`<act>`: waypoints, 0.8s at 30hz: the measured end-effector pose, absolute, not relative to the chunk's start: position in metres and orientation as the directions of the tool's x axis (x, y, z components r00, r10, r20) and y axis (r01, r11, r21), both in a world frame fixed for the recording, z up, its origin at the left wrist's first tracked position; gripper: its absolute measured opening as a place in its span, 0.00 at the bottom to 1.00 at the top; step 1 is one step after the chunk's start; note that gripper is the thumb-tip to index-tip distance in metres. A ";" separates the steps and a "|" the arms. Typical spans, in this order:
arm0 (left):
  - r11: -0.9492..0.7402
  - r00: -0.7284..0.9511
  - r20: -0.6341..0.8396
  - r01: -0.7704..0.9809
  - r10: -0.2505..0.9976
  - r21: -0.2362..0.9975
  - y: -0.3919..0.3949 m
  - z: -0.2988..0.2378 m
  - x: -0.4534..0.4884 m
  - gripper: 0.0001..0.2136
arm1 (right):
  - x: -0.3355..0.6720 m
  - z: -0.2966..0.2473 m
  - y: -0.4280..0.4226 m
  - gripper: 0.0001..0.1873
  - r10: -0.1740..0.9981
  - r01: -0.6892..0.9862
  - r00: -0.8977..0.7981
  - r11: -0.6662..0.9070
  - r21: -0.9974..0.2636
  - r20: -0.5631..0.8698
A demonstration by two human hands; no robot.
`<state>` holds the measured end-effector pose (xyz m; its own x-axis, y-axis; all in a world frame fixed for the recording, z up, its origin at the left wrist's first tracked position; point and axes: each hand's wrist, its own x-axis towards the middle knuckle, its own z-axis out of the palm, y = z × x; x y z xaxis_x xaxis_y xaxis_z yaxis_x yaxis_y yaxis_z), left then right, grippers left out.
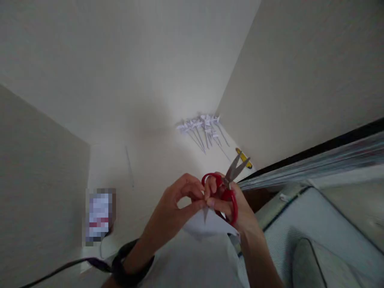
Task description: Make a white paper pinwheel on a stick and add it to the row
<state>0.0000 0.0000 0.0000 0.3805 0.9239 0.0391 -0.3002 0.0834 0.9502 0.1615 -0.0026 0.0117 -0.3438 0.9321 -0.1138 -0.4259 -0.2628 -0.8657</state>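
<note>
My left hand (183,200) pinches a piece of white paper (207,222) between thumb and fingers, close to the fingertips of my right hand. Red-handled scissors (230,178) hang on my right hand (231,204), blades apart and pointing up and away. The thumb and forefinger of that hand also press on the paper's upper edge. Folded white paper pieces on thin sticks, like pinwheels (207,120), lie in a row beyond my hands on the white surface. The exact fold under my fingertips is hidden.
One thin stick (129,166) lies alone on the left of the white surface (156,168). A yellow utility knife (244,158) rests by the right wall. At the left is a pixelated object (99,216). A dark strap with a cord (96,264) circles my left wrist. Padded bedding (315,224) lies right.
</note>
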 end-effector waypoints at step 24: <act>-0.070 0.267 0.120 -0.188 0.956 0.980 -0.005 0.007 0.000 0.06 | 0.162 0.008 -0.004 0.16 0.948 -0.381 -0.310 -0.195 -0.904 -0.074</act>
